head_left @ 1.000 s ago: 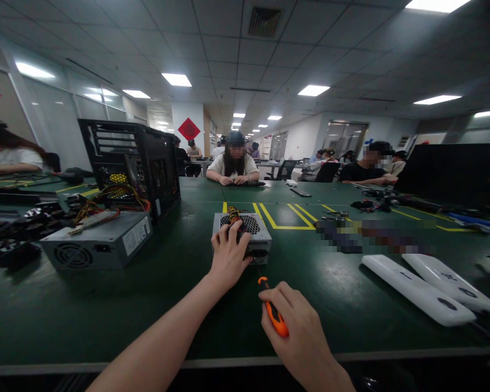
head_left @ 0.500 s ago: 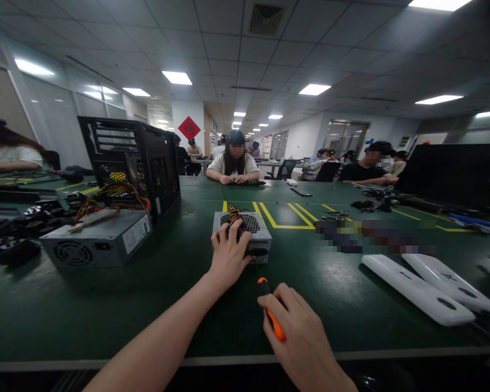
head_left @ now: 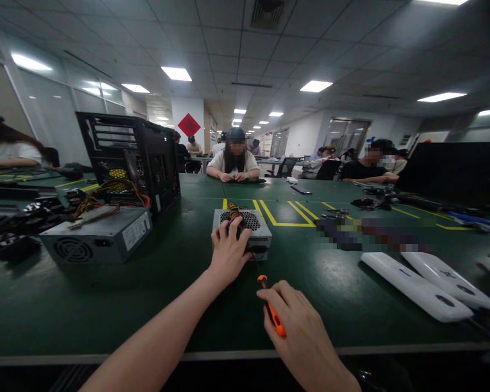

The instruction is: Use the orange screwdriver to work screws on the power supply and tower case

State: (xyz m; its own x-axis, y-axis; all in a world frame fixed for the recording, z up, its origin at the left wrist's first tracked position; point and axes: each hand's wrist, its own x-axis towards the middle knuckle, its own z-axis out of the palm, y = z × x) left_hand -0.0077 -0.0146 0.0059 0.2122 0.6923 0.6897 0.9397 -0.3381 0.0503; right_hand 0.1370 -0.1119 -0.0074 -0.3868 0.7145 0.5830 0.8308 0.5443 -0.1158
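Observation:
A small grey power supply (head_left: 261, 238) with a honeycomb vent sits on the green table in front of me, a bundle of coloured cables (head_left: 233, 210) on its top. My left hand (head_left: 227, 251) grips it from above, fingers over the top and thumb at its near face. In my right hand (head_left: 296, 318) is an orange and black screwdriver (head_left: 274, 318), its handle closed between thumb and fingers. The thin shaft points up and left to the power supply's near side; whether the tip sits in a screw I cannot tell.
Left of my hands lies a larger power supply (head_left: 100, 237), with a black computer case (head_left: 133, 158) behind it. Two white oblong devices (head_left: 416, 286) rest at the right. A person (head_left: 234, 160) sits across the green table (head_left: 179, 321).
My right hand and the screwdriver have shifted very slightly, and the handle looks a little turned. The left hand keeps its place on the power supply.

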